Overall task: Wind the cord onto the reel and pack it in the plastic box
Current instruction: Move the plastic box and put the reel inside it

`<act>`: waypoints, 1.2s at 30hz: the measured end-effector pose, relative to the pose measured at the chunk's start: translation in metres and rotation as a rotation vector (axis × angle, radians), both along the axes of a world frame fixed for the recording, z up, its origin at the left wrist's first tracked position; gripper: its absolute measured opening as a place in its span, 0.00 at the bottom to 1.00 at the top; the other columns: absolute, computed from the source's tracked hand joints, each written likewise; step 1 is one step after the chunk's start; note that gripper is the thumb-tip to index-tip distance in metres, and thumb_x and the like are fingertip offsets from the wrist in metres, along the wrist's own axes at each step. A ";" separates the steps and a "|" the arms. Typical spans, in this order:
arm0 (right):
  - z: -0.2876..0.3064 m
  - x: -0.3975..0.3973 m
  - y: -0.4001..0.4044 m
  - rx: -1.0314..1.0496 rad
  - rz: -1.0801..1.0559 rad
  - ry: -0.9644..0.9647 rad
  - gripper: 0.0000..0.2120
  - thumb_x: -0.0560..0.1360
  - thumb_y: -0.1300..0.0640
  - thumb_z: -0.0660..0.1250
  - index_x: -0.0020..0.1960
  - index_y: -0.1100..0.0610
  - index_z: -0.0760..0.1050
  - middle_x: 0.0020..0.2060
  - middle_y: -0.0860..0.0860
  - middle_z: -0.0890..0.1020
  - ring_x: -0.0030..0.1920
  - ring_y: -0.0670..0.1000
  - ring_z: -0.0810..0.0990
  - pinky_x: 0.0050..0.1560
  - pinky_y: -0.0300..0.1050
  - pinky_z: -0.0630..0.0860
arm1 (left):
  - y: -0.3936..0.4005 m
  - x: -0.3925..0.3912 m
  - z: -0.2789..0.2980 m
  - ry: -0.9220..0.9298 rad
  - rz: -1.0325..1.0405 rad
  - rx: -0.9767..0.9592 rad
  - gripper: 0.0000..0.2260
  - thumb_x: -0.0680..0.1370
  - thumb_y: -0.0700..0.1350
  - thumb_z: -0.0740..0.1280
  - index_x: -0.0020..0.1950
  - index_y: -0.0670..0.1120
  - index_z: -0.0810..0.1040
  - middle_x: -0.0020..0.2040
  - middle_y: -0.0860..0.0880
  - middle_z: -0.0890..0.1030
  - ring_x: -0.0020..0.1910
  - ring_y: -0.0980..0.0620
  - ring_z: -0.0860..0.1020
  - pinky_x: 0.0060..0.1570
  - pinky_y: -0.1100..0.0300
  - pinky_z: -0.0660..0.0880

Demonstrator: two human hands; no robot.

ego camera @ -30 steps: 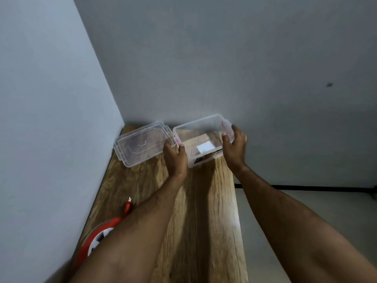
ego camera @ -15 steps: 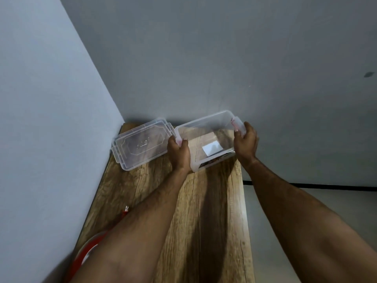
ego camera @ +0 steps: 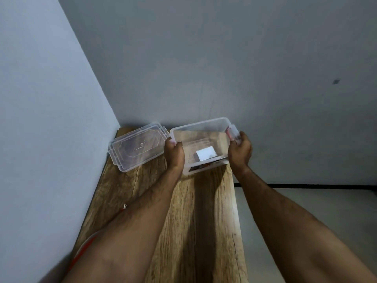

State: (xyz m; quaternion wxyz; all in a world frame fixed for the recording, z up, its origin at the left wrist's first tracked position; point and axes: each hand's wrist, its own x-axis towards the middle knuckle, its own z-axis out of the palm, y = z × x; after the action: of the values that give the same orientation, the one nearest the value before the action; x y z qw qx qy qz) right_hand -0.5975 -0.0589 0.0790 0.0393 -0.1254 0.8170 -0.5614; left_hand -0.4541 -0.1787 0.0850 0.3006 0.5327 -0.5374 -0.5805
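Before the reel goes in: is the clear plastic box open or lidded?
Open. The clear plastic box has no lid on; its clear lid lies beside it on the wooden tabletop.

Dim, flat indoor light, sharp in the middle

The walls [ego camera: 224,58] look grey and evenly lit; soft dark shadows from the arms streak the table [ego camera: 204,221]; the wide lens stretches the forearms at the bottom edge, where the picture goes slightly soft

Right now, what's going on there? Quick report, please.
Left hand and right hand gripping the open box by its ends. Lid off, beside it. Reel mostly hidden under the left arm, not packed. Nothing in the way.
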 end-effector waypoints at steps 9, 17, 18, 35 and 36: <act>0.014 0.071 0.054 -0.072 -0.085 -0.025 0.06 0.80 0.51 0.67 0.54 0.53 0.76 0.50 0.54 0.82 0.51 0.56 0.82 0.52 0.57 0.83 | 0.037 0.056 0.034 -0.001 -0.105 -0.029 0.11 0.84 0.46 0.59 0.64 0.47 0.76 0.55 0.46 0.82 0.51 0.47 0.81 0.45 0.55 0.79; -0.020 0.141 0.110 -0.022 -0.133 -0.121 0.23 0.74 0.39 0.61 0.62 0.52 0.75 0.54 0.53 0.81 0.55 0.56 0.82 0.53 0.60 0.83 | 0.076 0.121 0.038 -0.022 -0.185 0.053 0.08 0.83 0.43 0.61 0.59 0.46 0.77 0.51 0.45 0.83 0.47 0.46 0.82 0.46 0.49 0.82; -0.017 0.152 0.117 -0.017 -0.134 -0.124 0.20 0.76 0.41 0.62 0.62 0.52 0.75 0.54 0.53 0.81 0.55 0.56 0.82 0.53 0.60 0.83 | 0.081 0.128 0.036 -0.028 -0.189 0.055 0.08 0.83 0.43 0.61 0.60 0.46 0.77 0.51 0.45 0.83 0.47 0.46 0.82 0.45 0.50 0.81; -0.019 0.238 0.170 0.048 -0.172 -0.100 0.18 0.79 0.64 0.65 0.69 0.61 0.72 0.59 0.59 0.79 0.60 0.59 0.78 0.61 0.60 0.78 | 0.119 0.205 0.012 -0.130 -0.322 0.073 0.10 0.84 0.47 0.59 0.63 0.48 0.74 0.56 0.44 0.82 0.55 0.43 0.81 0.58 0.45 0.79; -0.018 0.239 0.170 0.058 -0.162 -0.101 0.18 0.79 0.63 0.65 0.69 0.60 0.72 0.60 0.58 0.78 0.60 0.59 0.78 0.61 0.60 0.79 | 0.120 0.207 0.010 -0.132 -0.325 0.077 0.10 0.84 0.47 0.59 0.64 0.48 0.74 0.56 0.44 0.82 0.55 0.43 0.81 0.57 0.46 0.79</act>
State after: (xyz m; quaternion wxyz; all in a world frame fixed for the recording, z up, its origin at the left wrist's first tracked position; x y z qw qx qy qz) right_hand -0.3583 0.1111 0.0606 0.0385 -0.0295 0.8373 -0.5446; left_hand -0.2473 -0.0588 0.0949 0.1459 0.4870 -0.6125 -0.6053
